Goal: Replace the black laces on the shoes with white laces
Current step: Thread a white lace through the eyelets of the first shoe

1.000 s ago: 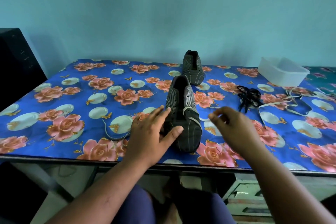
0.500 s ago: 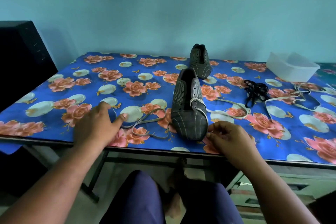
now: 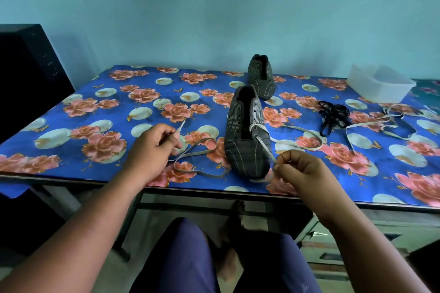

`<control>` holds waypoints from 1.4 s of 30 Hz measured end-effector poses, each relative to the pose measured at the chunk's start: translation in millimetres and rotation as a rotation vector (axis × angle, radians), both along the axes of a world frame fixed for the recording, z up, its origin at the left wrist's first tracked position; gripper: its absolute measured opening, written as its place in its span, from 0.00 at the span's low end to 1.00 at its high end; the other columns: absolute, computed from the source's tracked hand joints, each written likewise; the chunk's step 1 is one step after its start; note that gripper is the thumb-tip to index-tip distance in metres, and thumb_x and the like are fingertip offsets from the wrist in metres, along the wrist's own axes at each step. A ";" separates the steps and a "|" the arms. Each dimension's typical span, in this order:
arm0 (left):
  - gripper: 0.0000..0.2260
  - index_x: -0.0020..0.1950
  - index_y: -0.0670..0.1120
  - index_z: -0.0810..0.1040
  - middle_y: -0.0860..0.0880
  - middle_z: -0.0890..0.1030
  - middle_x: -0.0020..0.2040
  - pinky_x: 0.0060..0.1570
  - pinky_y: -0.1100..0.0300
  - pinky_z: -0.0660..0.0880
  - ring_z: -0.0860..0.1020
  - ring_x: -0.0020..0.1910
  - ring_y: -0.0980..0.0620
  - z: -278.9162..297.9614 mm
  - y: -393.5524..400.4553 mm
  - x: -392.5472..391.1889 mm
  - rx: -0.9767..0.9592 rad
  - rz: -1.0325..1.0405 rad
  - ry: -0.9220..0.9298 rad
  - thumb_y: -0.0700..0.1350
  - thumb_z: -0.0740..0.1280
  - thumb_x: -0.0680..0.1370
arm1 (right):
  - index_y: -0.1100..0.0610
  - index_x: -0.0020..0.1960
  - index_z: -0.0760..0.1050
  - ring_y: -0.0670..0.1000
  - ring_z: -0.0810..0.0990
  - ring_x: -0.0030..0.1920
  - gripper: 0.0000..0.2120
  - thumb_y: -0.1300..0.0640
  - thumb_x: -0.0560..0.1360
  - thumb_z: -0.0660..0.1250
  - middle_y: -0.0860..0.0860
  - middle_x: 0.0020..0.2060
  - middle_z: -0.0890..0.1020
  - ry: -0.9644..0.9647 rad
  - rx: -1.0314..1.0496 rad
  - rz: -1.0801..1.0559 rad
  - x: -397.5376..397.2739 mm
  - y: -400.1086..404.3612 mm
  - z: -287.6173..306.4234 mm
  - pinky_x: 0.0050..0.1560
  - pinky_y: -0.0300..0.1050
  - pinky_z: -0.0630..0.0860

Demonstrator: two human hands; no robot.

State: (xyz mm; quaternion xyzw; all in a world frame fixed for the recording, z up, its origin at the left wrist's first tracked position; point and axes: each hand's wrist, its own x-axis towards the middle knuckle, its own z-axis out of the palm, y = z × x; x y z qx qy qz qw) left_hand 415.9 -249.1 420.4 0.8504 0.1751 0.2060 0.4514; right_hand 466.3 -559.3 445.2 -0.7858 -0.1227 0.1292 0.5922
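With both shoes stripped of black laces [image 3: 332,115], heaped toward the table's [image 3: 71,175] right edge, pinched each end of a white lace [image 3: 259,131] crossing only the near shoe's [image 3: 247,135] lowest eyelets at the front edge, left hand [image 3: 152,150] and right hand [image 3: 302,171] apart, far shoe [image 3: 260,75] unlaced, second white lace [image 3: 390,123] waiting.

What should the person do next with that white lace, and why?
Probably thread the tip pinched in the left hand into the next open eyelet of the near shoe. The white lace crosses only the lowest holes, and the right hand holds its other end.
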 end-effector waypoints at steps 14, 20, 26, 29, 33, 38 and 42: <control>0.04 0.44 0.55 0.83 0.56 0.85 0.37 0.40 0.50 0.81 0.84 0.37 0.56 23.8 -54.8 26.3 0.179 -0.248 0.012 0.51 0.71 0.79 | 0.58 0.49 0.74 0.50 0.72 0.28 0.06 0.59 0.83 0.61 0.55 0.41 0.87 0.243 0.339 0.045 6.8 61.5 32.3 0.29 0.42 0.65; 0.04 0.45 0.53 0.83 0.55 0.85 0.35 0.38 0.60 0.75 0.82 0.35 0.62 22.7 -53.5 37.0 0.265 -0.203 0.006 0.49 0.71 0.79 | 0.57 0.45 0.76 0.47 0.72 0.24 0.09 0.54 0.82 0.65 0.52 0.32 0.84 -0.021 -0.066 0.014 22.9 53.4 27.2 0.27 0.40 0.67; 0.06 0.50 0.53 0.85 0.55 0.85 0.39 0.43 0.50 0.80 0.83 0.40 0.56 14.9 -53.7 43.2 0.364 -0.232 0.012 0.53 0.70 0.79 | 0.50 0.45 0.73 0.48 0.77 0.38 0.08 0.48 0.78 0.69 0.46 0.37 0.79 -0.554 -0.346 -0.148 39.4 44.6 14.6 0.34 0.43 0.68; 0.06 0.50 0.53 0.84 0.53 0.84 0.37 0.41 0.49 0.79 0.83 0.38 0.53 16.8 -56.1 46.9 0.416 -0.226 0.008 0.53 0.70 0.79 | 0.50 0.53 0.76 0.49 0.74 0.41 0.05 0.52 0.79 0.67 0.45 0.42 0.77 -0.705 -0.378 -0.110 52.7 48.6 6.9 0.36 0.35 0.66; 0.06 0.50 0.53 0.84 0.53 0.82 0.33 0.35 0.50 0.78 0.80 0.32 0.52 23.4 -59.9 48.0 0.471 -0.234 0.005 0.53 0.69 0.79 | 0.50 0.58 0.81 0.53 0.78 0.48 0.09 0.50 0.80 0.69 0.47 0.47 0.76 -0.795 -0.482 0.045 64.4 53.1 -1.1 0.47 0.50 0.75; 0.06 0.49 0.52 0.84 0.57 0.75 0.28 0.30 0.57 0.70 0.73 0.28 0.57 26.9 -61.2 49.9 0.587 -0.213 0.020 0.51 0.69 0.78 | 0.46 0.57 0.83 0.57 0.74 0.55 0.11 0.46 0.80 0.65 0.49 0.49 0.74 -0.859 -0.716 0.128 68.0 58.1 6.8 0.56 0.55 0.70; 0.08 0.50 0.52 0.84 0.53 0.79 0.32 0.32 0.55 0.74 0.78 0.34 0.50 30.9 -65.1 56.5 0.669 -0.224 0.062 0.53 0.67 0.79 | 0.43 0.60 0.82 0.55 0.69 0.61 0.15 0.42 0.82 0.59 0.48 0.53 0.72 -0.806 -0.880 0.174 67.3 63.6 14.2 0.62 0.54 0.64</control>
